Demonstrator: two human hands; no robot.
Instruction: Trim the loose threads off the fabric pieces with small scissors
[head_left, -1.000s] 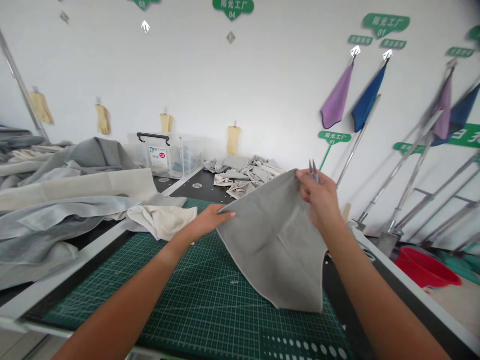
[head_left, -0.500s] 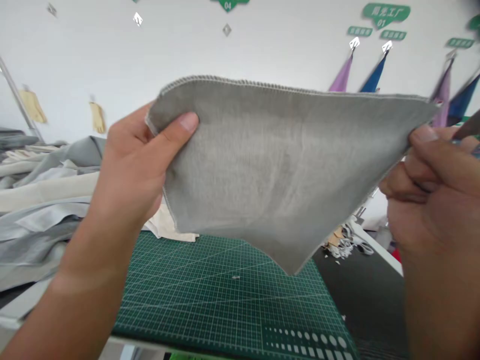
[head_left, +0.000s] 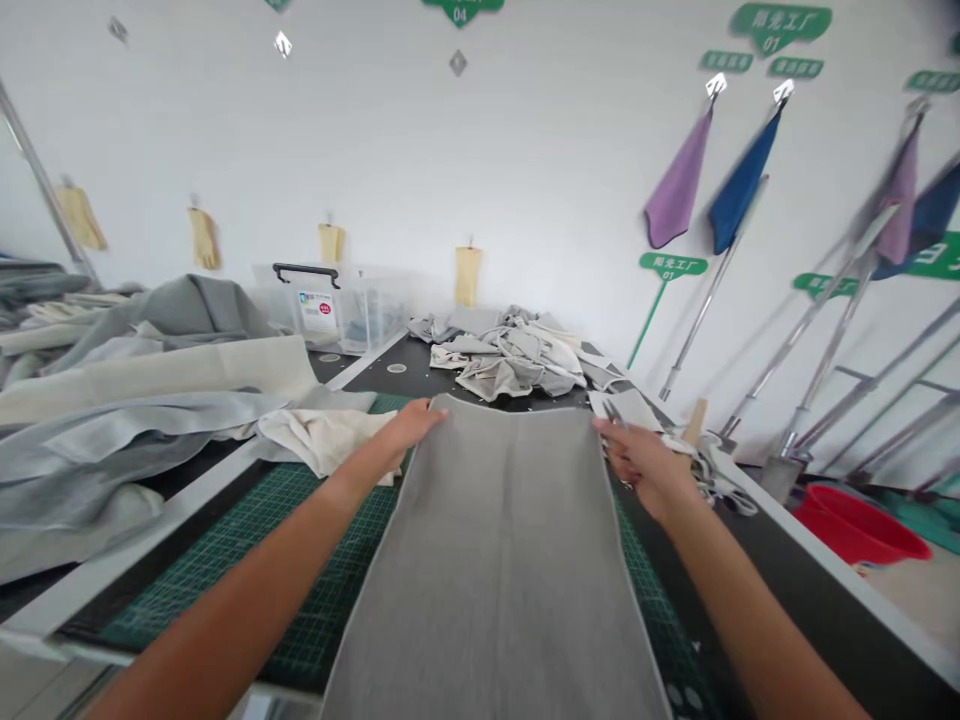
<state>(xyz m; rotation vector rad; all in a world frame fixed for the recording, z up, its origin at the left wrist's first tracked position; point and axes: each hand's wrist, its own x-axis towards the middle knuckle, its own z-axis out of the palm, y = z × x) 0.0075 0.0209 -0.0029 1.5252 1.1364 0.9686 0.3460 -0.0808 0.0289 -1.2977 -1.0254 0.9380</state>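
Note:
A grey cloth (head_left: 502, 540) with a stitched edge lies stretched out flat over the green cutting mat (head_left: 300, 560), running from the near table edge to its far end. My left hand (head_left: 409, 428) pinches the cloth's far left corner. My right hand (head_left: 637, 455) grips the far right corner, and small metal snips show between its fingers. Both arms reach forward along the cloth's sides.
A cream cloth (head_left: 326, 438) lies left of my left hand, beside long grey and cream fabric rolls (head_left: 150, 400). A heap of grey rags (head_left: 510, 362) and a clear plastic box (head_left: 330, 305) stand at the back. A red basin (head_left: 855, 525) sits on the floor at right.
The cloth was held up close in front of the camera by its top corners; now it is lowered and spread flat on the mat with both arms stretched out.

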